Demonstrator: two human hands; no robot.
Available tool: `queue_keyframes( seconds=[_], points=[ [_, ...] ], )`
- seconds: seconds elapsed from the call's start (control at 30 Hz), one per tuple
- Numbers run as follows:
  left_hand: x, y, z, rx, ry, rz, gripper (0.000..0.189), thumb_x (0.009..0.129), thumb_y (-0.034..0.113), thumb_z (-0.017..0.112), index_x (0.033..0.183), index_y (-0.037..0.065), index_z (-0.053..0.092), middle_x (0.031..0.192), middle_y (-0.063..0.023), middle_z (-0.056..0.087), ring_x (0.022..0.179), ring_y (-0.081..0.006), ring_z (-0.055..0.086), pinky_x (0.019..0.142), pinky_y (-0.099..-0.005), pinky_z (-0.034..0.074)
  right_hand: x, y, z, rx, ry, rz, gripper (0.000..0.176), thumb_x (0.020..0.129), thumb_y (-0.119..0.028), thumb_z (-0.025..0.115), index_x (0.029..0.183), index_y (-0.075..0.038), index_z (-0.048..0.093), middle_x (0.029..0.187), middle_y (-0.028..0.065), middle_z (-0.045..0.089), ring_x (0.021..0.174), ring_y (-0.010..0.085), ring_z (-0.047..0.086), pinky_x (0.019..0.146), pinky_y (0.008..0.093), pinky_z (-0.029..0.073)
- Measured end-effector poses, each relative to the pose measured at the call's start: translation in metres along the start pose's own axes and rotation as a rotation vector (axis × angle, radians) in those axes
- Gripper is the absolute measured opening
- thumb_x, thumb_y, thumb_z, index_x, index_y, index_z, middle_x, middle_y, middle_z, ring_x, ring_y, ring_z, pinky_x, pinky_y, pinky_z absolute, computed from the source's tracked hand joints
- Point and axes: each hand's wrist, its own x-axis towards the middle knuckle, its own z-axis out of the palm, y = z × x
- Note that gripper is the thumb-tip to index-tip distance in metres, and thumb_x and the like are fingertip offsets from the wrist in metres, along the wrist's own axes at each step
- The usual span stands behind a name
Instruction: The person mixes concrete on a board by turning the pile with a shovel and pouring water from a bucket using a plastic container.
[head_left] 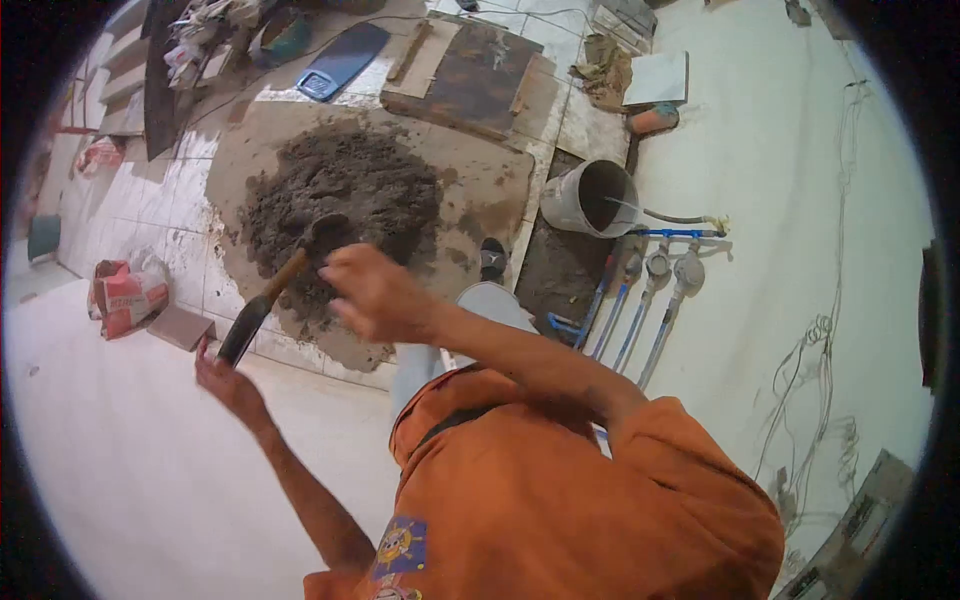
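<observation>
My left hand [232, 388] is at the dark upper end of a shovel [289, 273], its fingers around the handle. The shovel slants away from me, with a wooden stretch in the middle of the shaft. Its dark blade rests at the near side of a heap of wet grey mortar [365, 185], partly sunk in it. My right hand [368, 292] hovers beside the shaft, apart from it, fingers loosely bent and spread with nothing seen between them. The heap lies on a mortar-smeared patch of tiled floor.
A bucket [565, 200] with a hose running into it stands at the right, near blue pipes [625, 310] with valves along the wall. A red and white bag [130, 297] and a brown block [182, 327] are at the left. A dark board [478, 75] lies beyond the heap.
</observation>
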Motion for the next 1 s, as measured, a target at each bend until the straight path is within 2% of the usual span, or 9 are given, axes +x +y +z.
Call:
queue_keyframes(
  seconds=[0.13,0.2,0.33,0.4,0.47,0.53,0.63,0.77,1.0],
  points=[
    [0.0,0.039,0.003,0.28,-0.095,0.011,0.034,0.093,0.021,0.034,0.111,0.0,0.055,0.113,-0.0179,0.052,0.109,-0.0325,0.043,0.095,-0.0413,0.031,-0.123,0.177,-0.07,-0.188,0.046,0.534,0.026,0.076,-0.015,0.062,0.096,0.0,0.058,0.091,0.0151,0.058,0.089,0.0314,0.055,0.08,0.0373,0.044],
    [-0.006,0.027,0.013,0.176,-0.201,-0.147,0.032,0.09,0.017,0.036,0.107,0.0,0.058,0.112,-0.0185,0.054,0.108,-0.0316,0.045,0.095,-0.0408,0.032,-0.166,0.232,-0.136,-0.09,0.181,0.921,0.02,0.078,-0.016,0.059,0.093,-0.003,0.06,0.085,0.0142,0.061,0.081,0.028,0.06,0.073,0.0345,0.047],
    [-0.008,-0.002,0.019,0.27,-0.198,-0.036,0.043,0.089,0.025,0.031,0.109,-0.002,0.057,0.111,-0.0184,0.054,0.108,-0.029,0.047,0.097,-0.0397,0.033,-0.287,0.385,-0.225,-0.284,0.266,1.351,0.019,0.08,-0.019,0.058,0.09,-0.003,0.06,0.08,0.0135,0.063,0.068,0.0207,0.062,0.063,0.0333,0.049],
    [-0.001,0.06,0.038,0.221,-0.13,-0.173,0.048,0.086,0.03,0.031,0.11,-0.002,0.056,0.112,-0.018,0.055,0.107,-0.0288,0.048,0.094,-0.0397,0.036,-0.335,0.443,-0.259,-0.126,0.361,1.541,0.018,0.082,-0.021,0.056,0.086,-0.003,0.06,0.075,0.0119,0.062,0.062,0.0182,0.061,0.055,0.0324,0.05],
    [0.017,0.056,0.038,0.184,-0.154,-0.242,0.048,0.086,0.033,0.033,0.112,-0.001,0.055,0.112,-0.0174,0.055,0.105,-0.0277,0.051,0.091,-0.0387,0.04,-0.375,0.499,-0.285,0.125,0.448,1.656,0.02,0.084,-0.021,0.054,0.083,-0.002,0.059,0.071,0.0102,0.06,0.059,0.0177,0.061,0.05,0.0305,0.051],
    [0.032,0.075,0.05,0.117,-0.07,-0.356,0.049,0.085,0.032,0.04,0.113,-0.008,0.05,0.107,-0.0197,0.056,0.101,-0.0314,0.054,0.086,-0.0409,0.046,-0.427,0.565,-0.291,0.328,0.439,1.763,0.022,0.085,-0.021,0.052,0.083,-0.001,0.058,0.069,0.0084,0.059,0.058,0.0184,0.06,0.049,0.0282,0.051],
    [0.045,0.097,0.089,0.165,-0.042,-0.308,0.05,0.086,0.033,0.038,0.113,-0.008,0.05,0.107,-0.0194,0.056,0.101,-0.0311,0.054,0.086,-0.0408,0.046,-0.465,0.644,-0.292,-0.064,0.075,1.807,0.02,0.085,-0.019,0.052,0.085,0.001,0.056,0.069,0.0095,0.059,0.057,0.0179,0.059,0.05,0.0286,0.052],
    [0.059,0.115,0.13,0.231,-0.048,-0.227,0.051,0.086,0.034,0.037,0.113,-0.007,0.051,0.107,-0.0191,0.056,0.101,-0.0308,0.054,0.086,-0.0406,0.045,-0.455,0.691,-0.289,0.006,0.267,1.854,0.023,0.085,-0.018,0.051,0.095,0.002,0.055,0.077,0.0147,0.059,0.066,0.0243,0.062,0.058,0.033,0.052],
    [0.082,0.131,0.173,0.297,-0.051,-0.152,0.052,0.087,0.036,0.034,0.113,-0.006,0.051,0.107,-0.0184,0.056,0.101,-0.0302,0.054,0.087,-0.0404,0.044,-0.511,0.801,-0.233,-0.316,0.103,1.853,0.027,0.085,-0.019,0.05,0.101,0.003,0.054,0.082,0.0156,0.059,0.071,0.024,0.062,0.061,0.0316,0.051]
  ],
)
